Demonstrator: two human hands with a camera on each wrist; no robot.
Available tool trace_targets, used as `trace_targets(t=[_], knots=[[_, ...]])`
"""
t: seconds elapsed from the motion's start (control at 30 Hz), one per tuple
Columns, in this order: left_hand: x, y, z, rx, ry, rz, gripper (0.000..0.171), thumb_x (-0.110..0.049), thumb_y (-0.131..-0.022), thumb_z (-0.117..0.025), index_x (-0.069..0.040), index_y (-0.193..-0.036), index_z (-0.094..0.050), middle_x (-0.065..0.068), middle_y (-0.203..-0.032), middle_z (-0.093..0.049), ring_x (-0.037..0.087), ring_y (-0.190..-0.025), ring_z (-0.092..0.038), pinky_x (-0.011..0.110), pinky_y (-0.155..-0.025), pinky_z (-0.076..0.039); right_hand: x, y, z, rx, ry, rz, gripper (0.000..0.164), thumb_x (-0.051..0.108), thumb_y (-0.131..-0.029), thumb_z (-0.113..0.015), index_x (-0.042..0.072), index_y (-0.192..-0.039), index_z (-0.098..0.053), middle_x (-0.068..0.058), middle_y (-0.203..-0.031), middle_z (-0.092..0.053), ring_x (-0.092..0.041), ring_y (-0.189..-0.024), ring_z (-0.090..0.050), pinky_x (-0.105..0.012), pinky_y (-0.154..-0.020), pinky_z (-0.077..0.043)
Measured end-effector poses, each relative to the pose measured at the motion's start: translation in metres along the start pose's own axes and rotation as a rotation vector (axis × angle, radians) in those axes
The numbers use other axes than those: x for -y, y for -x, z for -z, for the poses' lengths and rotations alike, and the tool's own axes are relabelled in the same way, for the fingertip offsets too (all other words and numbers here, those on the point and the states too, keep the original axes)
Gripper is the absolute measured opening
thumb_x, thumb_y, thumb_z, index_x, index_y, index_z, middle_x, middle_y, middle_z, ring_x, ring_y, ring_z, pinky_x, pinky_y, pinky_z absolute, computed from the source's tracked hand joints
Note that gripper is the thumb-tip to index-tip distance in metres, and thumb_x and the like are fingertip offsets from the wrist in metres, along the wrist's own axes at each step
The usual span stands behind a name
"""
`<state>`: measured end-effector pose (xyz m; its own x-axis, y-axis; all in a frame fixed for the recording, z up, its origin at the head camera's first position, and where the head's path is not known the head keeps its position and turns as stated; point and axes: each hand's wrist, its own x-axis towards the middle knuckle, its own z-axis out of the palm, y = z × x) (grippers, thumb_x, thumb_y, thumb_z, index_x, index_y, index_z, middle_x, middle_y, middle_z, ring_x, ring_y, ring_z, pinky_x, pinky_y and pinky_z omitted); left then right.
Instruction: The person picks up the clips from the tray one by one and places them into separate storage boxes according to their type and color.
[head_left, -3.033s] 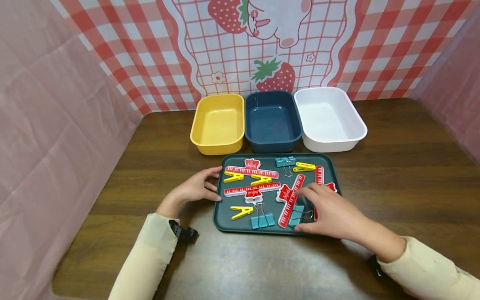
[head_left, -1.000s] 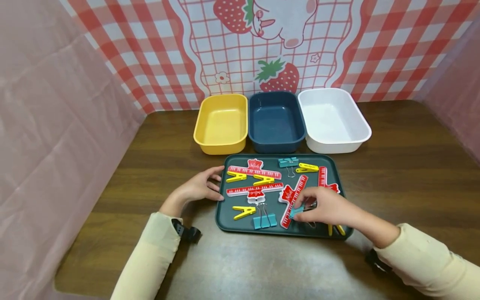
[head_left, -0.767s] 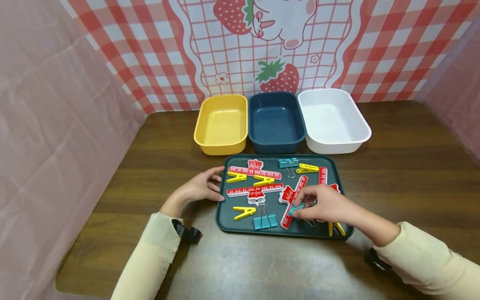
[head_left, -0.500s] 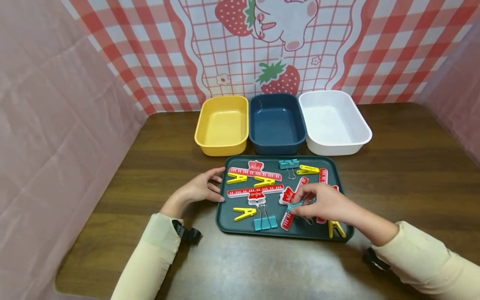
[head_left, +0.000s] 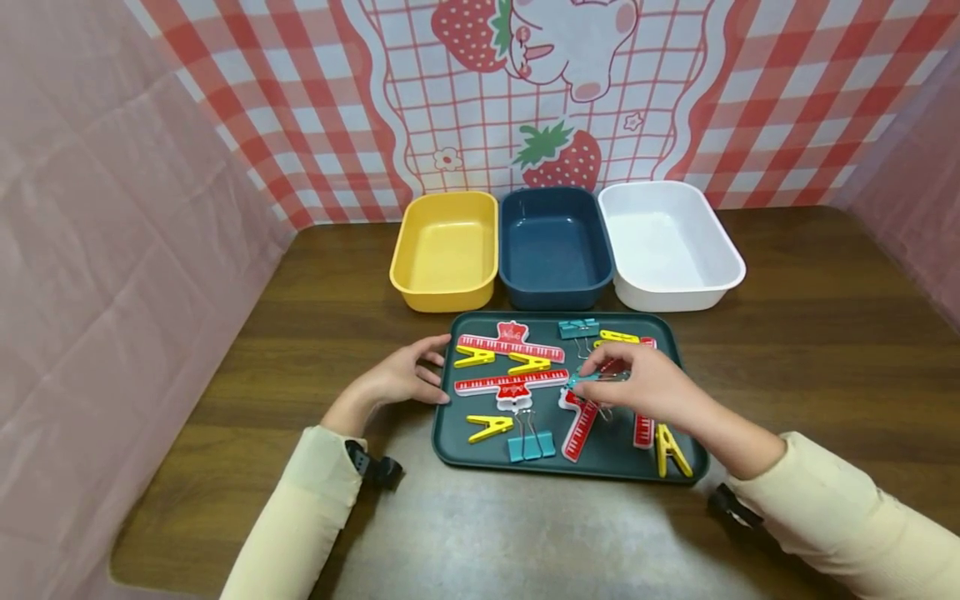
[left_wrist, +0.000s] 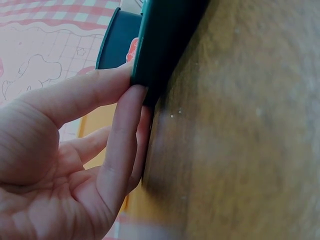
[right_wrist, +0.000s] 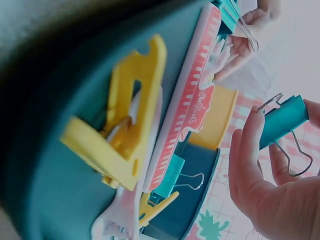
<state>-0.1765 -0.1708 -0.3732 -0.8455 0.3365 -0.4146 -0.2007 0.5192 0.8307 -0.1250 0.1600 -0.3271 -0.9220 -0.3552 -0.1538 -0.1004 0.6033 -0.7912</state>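
Note:
Above the dark green tray, my right hand pinches a teal binder clip between thumb and fingers, its wire handles sticking out. In the head view it hovers over a red piano-pattern clip, partly hiding it. My left hand rests its fingertips against the tray's left edge; the left wrist view shows thumb and finger touching the rim. On the tray lie more piano-pattern clips, several yellow clothespins, and two other teal binder clips.
Behind the tray, side by side, stand a yellow bin, a dark blue bin and a white bin. A red-checked cloth hangs behind them. The wooden table extends to both sides.
My right hand has reached down, pinched the teal binder clip, lifted it off the tray and carried it slightly away from me. The left hand stays at the tray's edge.

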Motion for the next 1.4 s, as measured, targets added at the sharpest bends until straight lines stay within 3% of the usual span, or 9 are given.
trace_targets(t=[0.67, 1.07, 1.4], knots=[[-0.001, 0.001, -0.001, -0.002, 0.025, 0.003, 0.089, 0.003, -0.072, -0.077, -0.015, -0.145, -0.030, 0.015, -0.119, -0.044, 0.024, -0.095, -0.057, 0.031, -0.077, -0.053, 0.014, -0.020, 0.005, -0.122, -0.009, 0.010, 0.035, 0.040, -0.079, -0.072, 0.011, -0.097, -0.065, -0.008, -0.103, -0.060, -0.026, -0.093, -0.052, -0.032, -0.071, -0.049], [0.002, -0.003, 0.000, 0.004, 0.035, 0.015, 0.090, 0.003, -0.072, -0.077, -0.016, -0.146, -0.029, 0.016, -0.120, -0.044, 0.025, -0.096, -0.057, 0.031, -0.078, -0.053, 0.016, -0.034, 0.003, -0.148, -0.011, 0.016, 0.036, 0.041, -0.080, -0.071, 0.011, -0.098, -0.065, -0.007, -0.101, -0.061, -0.024, -0.090, -0.054, -0.033, -0.070, -0.049], [0.002, -0.001, -0.001, 0.001, 0.039, -0.019, 0.090, 0.005, -0.071, -0.077, -0.014, -0.146, -0.029, 0.016, -0.118, -0.045, 0.025, -0.095, -0.058, 0.031, -0.077, -0.053, 0.017, -0.045, 0.001, -0.166, -0.012, 0.037, 0.036, 0.042, -0.079, -0.072, 0.011, -0.097, -0.065, -0.006, -0.103, -0.061, -0.025, -0.096, -0.052, -0.040, -0.079, -0.047]])
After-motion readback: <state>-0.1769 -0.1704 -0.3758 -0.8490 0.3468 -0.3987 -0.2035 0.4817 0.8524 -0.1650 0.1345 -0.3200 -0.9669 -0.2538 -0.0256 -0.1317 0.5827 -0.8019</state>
